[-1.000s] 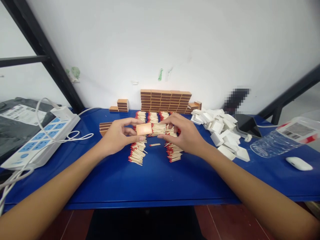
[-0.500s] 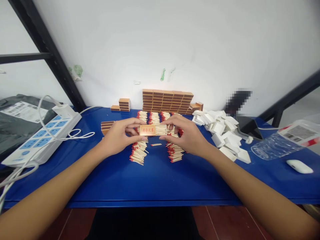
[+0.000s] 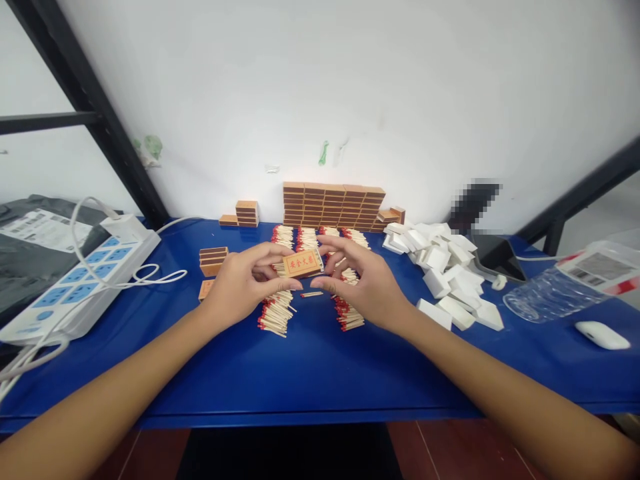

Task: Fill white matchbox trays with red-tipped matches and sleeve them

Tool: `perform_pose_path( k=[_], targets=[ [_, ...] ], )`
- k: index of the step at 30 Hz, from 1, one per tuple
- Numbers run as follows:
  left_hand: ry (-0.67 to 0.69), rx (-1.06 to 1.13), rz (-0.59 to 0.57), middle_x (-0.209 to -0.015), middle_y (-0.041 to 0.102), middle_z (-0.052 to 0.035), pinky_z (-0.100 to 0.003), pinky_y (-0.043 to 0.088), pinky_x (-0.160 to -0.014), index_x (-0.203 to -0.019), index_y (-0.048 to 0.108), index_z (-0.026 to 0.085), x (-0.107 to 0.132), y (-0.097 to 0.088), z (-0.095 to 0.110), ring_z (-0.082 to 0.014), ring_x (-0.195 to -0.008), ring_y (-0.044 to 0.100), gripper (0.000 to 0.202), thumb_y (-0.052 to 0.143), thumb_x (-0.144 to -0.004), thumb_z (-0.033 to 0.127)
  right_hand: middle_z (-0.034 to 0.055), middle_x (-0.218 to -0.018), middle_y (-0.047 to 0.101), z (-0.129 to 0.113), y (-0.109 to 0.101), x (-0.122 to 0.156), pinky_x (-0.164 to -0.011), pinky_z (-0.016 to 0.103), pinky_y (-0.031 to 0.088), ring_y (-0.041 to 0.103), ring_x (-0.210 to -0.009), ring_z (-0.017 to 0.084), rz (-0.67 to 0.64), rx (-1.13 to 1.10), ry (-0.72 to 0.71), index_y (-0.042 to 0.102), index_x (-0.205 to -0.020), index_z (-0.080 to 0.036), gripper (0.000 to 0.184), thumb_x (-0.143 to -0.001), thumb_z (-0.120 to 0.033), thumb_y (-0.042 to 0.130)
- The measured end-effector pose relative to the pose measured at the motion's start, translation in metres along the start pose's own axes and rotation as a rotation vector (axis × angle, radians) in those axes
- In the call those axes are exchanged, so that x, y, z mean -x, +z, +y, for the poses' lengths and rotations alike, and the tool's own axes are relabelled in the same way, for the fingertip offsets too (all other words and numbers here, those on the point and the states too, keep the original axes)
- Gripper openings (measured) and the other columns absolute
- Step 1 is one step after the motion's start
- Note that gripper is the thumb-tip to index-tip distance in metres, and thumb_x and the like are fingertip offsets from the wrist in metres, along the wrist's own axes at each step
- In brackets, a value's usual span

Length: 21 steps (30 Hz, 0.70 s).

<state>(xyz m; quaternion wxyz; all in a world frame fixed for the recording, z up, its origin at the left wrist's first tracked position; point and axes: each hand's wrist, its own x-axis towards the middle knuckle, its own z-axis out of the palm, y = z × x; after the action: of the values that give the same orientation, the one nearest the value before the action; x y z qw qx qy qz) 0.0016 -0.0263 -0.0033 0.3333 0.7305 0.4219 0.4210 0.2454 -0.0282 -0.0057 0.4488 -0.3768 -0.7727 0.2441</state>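
Observation:
A matchbox [image 3: 303, 264] with red lettering on its tan face is held up between my two hands, tilted a little. My left hand [image 3: 240, 277] has its fingers and thumb curved round the left end. On the right end are the fingers of my right hand [image 3: 367, 283], its thumb lower at the front edge. The tray is nearly all inside the sleeve, with a small gap of tray showing at the right. Red-tipped matches [image 3: 276, 313] lie in heaped rows under and behind my hands. A single match [image 3: 311, 294] lies between the front heaps.
Stacked matchboxes [image 3: 333, 205] stand along the wall, with smaller stacks [image 3: 247, 213] to their left. More boxes [image 3: 213, 261] sit beside my left hand. White trays [image 3: 453, 293] are piled at right, near a plastic bottle [image 3: 545, 290] and a white case [image 3: 603, 335]. A power strip [image 3: 83, 283] lies left.
The tray full of matches has slid into the sleeve, so the box is nearly closed. My right hand has moved left, and the box has tilted. A white tray has shifted at the pile's front.

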Motion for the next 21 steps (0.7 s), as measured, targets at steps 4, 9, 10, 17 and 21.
perform_pose_path(
  k=[4,9,10,17,21],
  targets=[
    [-0.001,0.014,0.110,-0.102,0.082,-0.0064,-0.029,0.061,-0.065,-0.112,0.067,0.021,0.000,0.004,-0.001,-0.0204,-0.073,0.078,0.054,0.090,-0.073,0.050,0.0125,-0.135,0.066,-0.009,0.009,0.007,-0.082,0.042,0.064,0.069,-0.086,0.018,-0.077,-0.011,0.014,0.050,-0.155,-0.026,0.066,-0.095,-0.046,0.071],
    [0.037,-0.014,0.126,-0.094,0.082,-0.0044,-0.026,0.060,-0.063,-0.110,0.067,0.021,0.002,0.004,-0.002,-0.0191,-0.071,0.077,0.051,0.090,-0.074,0.049,0.0093,-0.163,0.042,-0.014,0.014,0.015,-0.093,0.049,0.064,0.064,-0.118,0.027,-0.214,0.030,-0.002,0.030,-0.165,-0.037,0.074,-0.099,-0.042,0.065],
    [0.042,-0.013,0.126,-0.094,0.082,-0.0040,-0.026,0.061,-0.064,-0.111,0.067,0.021,0.002,0.004,-0.002,-0.0189,-0.072,0.078,0.051,0.090,-0.074,0.048,0.0092,-0.166,0.038,-0.013,0.014,0.017,-0.094,0.050,0.064,0.062,-0.123,0.028,-0.223,0.034,-0.002,0.025,-0.167,-0.038,0.078,-0.100,-0.044,0.065],
    [0.064,-0.018,0.096,-0.096,0.082,-0.0028,-0.025,0.061,-0.063,-0.111,0.067,0.022,0.003,0.003,-0.002,-0.0184,-0.073,0.078,0.048,0.088,-0.077,0.049,0.0078,-0.174,0.021,-0.012,0.012,0.019,-0.103,0.051,0.061,0.063,-0.126,0.028,-0.302,0.024,0.013,0.003,-0.169,-0.040,0.089,-0.102,-0.048,0.060],
    [0.058,-0.053,0.106,-0.091,0.081,-0.0027,-0.027,0.060,-0.064,-0.114,0.066,0.021,0.004,0.002,-0.003,-0.0192,-0.072,0.077,0.048,0.085,-0.080,0.050,0.0104,-0.173,0.023,-0.013,0.012,0.016,-0.100,0.049,0.063,0.054,-0.138,0.031,-0.301,0.047,-0.021,0.012,-0.169,-0.035,0.084,-0.102,-0.044,0.060]
  ],
)
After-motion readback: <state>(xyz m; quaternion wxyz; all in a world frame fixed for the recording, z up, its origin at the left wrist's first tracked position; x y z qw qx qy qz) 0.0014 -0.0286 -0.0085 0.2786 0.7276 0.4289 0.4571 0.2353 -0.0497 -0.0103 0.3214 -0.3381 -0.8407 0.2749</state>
